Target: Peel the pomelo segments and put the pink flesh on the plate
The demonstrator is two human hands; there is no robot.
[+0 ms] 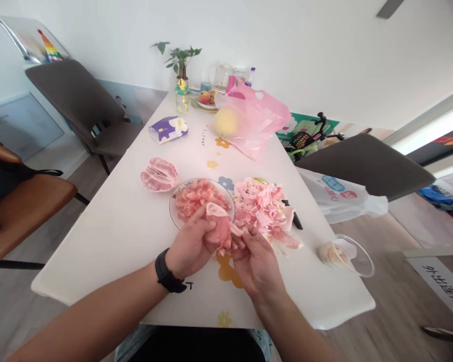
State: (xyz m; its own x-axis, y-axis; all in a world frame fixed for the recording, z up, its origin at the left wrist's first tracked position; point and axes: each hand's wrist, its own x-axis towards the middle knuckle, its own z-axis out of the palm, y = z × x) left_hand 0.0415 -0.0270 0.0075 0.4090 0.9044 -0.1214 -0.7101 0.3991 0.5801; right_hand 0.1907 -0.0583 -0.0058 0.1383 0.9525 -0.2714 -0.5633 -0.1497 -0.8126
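Observation:
Both my hands hold one pink pomelo segment (219, 227) just above the near edge of a glass plate (173, 200) heaped with peeled pink pulp (197, 197). My left hand (191, 245), with a black watch on the wrist, wraps the segment from the left. My right hand (255, 260) pinches its skin from the right. A pile of peeled pink skins (263, 205) lies right of the plate. An unpeeled cluster of pomelo segments (159, 174) rests on the white table (109, 236) to the left.
A black-handled tool (295, 217) pokes out of the peel pile. A glass bowl (349, 254) stands near the right table edge. Farther back are a pink bag with a yellow fruit (245, 118), a tissue pack (168, 128), a fruit dish (206, 99) and a plant (181, 60). Chairs flank the table.

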